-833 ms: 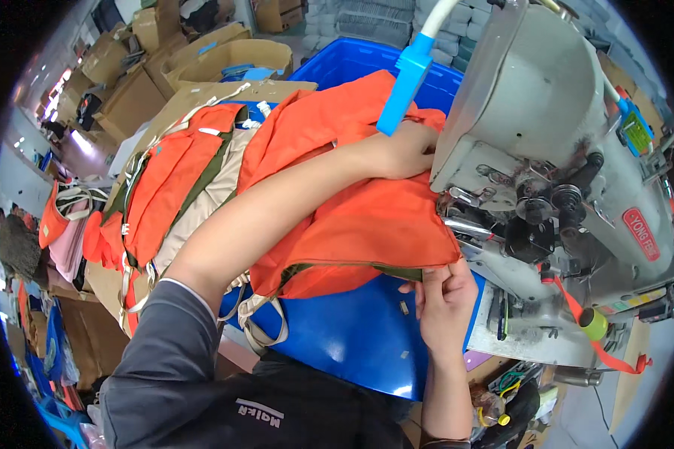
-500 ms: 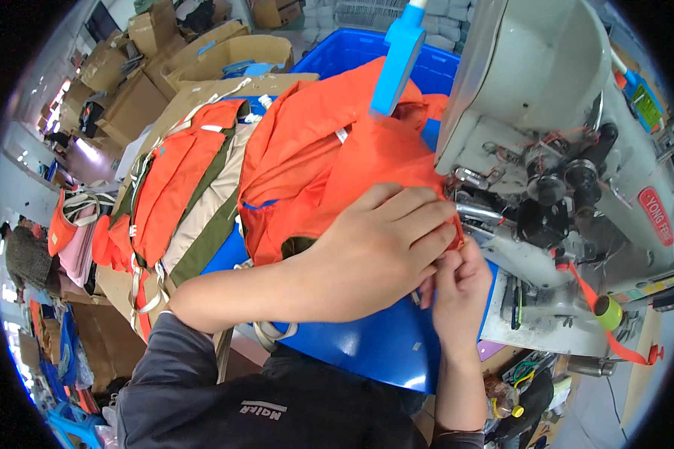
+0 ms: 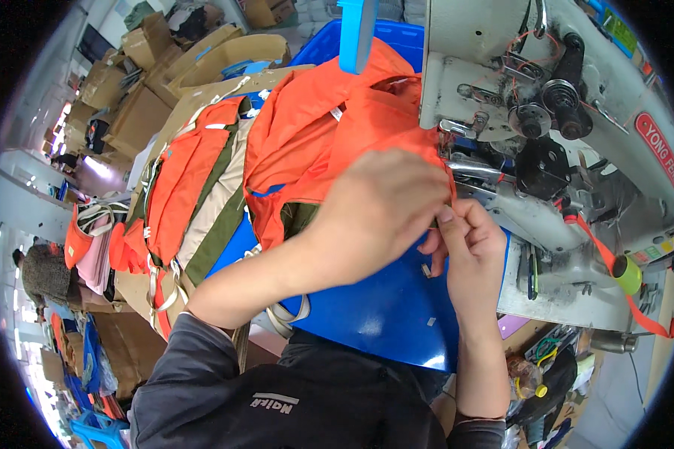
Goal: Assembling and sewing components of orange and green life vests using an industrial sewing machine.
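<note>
A large orange fabric piece (image 3: 299, 150), with dark green showing at an opening, lies bunched on the blue work surface (image 3: 359, 314) and reaches up to the sewing machine (image 3: 487, 97). My left hand (image 3: 386, 206) lies over its right edge beside the machine's presser area, fingers bent down on the cloth; its fingertips are partly hidden and blurred. Just to the right, my right hand (image 3: 472, 236) pinches the same edge between thumb and fingers. The two hands nearly touch. The machine's needle cannot be made out.
Another orange, green and cream sewn piece (image 3: 180, 194) with white straps lies to the left on cardboard. A blue crate (image 3: 397, 45) stands behind. Orange-red tape (image 3: 595, 243) hangs at the machine's right. Cardboard boxes (image 3: 138, 105) fill the far left. A bottle (image 3: 524, 374) sits low at right.
The view has shifted, so the machine sits higher and further left. My left hand's fingers have moved up along the fabric edge; my right hand keeps its pinch close to the machine.
</note>
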The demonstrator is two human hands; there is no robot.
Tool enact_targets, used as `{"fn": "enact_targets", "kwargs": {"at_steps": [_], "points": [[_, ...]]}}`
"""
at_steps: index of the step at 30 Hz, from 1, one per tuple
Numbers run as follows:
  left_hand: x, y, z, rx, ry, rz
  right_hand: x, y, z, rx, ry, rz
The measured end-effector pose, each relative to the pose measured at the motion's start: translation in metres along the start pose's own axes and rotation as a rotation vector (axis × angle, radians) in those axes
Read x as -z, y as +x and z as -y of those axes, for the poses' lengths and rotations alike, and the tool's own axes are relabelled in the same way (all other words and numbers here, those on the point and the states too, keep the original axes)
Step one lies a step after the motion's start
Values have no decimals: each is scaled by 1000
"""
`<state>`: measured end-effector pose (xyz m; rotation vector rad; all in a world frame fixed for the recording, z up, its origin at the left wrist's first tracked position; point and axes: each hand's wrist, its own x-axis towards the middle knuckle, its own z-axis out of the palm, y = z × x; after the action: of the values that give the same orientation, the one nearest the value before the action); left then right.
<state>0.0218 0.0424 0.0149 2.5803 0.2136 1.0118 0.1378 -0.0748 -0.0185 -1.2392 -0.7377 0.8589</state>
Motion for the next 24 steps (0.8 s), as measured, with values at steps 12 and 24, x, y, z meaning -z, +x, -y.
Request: {"fn": "enact_targets", "kwargs": {"at_steps": [12, 24], "points": [[-9, -14, 22, -318, 203, -5, 1, 1, -11, 102, -121, -21], [-14, -5, 39, -267, 162, 5, 5, 16, -12, 77, -135, -62]]}}
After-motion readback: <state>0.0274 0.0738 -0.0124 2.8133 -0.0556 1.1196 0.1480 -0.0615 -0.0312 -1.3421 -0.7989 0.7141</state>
